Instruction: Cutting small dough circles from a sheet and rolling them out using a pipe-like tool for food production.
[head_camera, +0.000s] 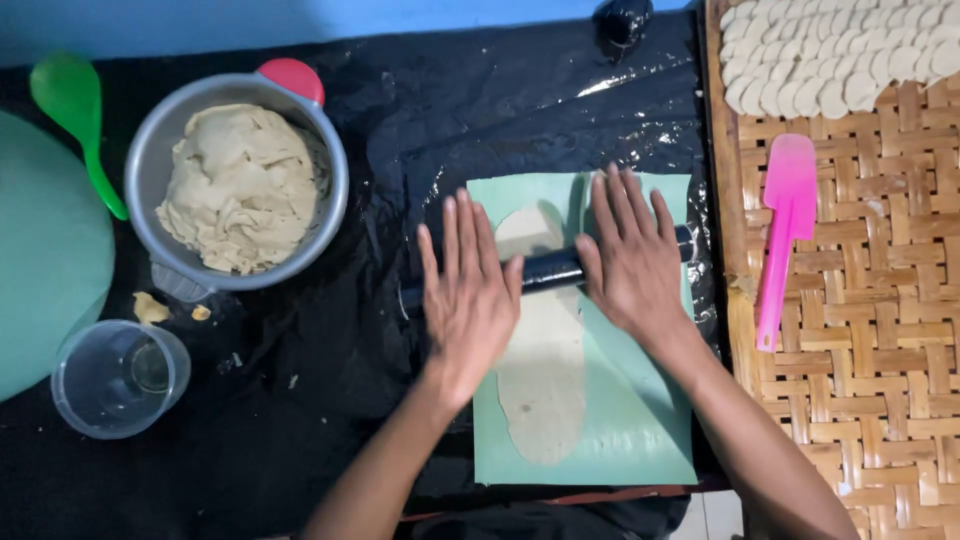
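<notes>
A long flat strip of pale dough (545, 370) lies on a light green sheet (630, 420) over black plastic. Across it lies a black rolling pin (550, 268). My left hand (468, 290) presses flat on the pin's left part, fingers spread and pointing away from me. My right hand (632, 255) presses flat on its right part, fingers also extended. Neither hand curls around the pin.
A metal bowl (338, 190) holding a lump of dough sits at the left, with a green spoon (75, 110), a green lid (40, 270) and a clear cup (118, 378) nearby. A woven bamboo tray (860, 340) at the right carries a pink spatula (785, 225) and several dough discs (840, 50).
</notes>
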